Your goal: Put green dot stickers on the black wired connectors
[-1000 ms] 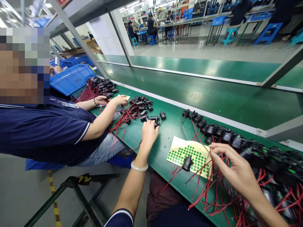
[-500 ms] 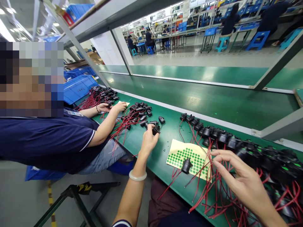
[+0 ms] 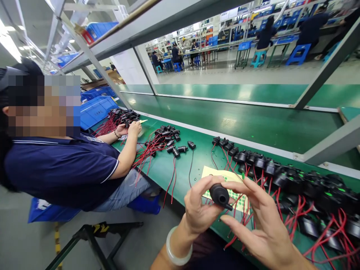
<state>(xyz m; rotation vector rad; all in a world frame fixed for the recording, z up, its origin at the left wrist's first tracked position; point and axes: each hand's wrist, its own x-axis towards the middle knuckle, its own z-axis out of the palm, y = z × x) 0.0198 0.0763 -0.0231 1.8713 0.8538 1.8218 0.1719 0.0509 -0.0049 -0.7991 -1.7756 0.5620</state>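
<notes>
My left hand (image 3: 198, 206) is closed around a black cylindrical part (image 3: 219, 195), whose round end with a hole faces me. A small spout juts from its lower side. Close on the right, my right hand (image 3: 261, 219) has its thumb and fingers spread, with one fingertip at the part's upper edge. A green round sticker (image 3: 243, 175) sits on another fingertip of that hand. Beneath both hands lies a yellow sheet (image 3: 208, 171) of green dot stickers, partly hidden.
Black parts with red wires (image 3: 270, 168) line the right side, several bearing green dots. Another pile (image 3: 168, 137) lies left of centre. A co-worker (image 3: 70, 165) sits at the left, handling a part. A metal frame post (image 3: 332, 142) rises at the right.
My left hand has carried a black part from the left pile to above the sticker sheet. My right hand has moved left to meet it, with a green sticker on a fingertip.
</notes>
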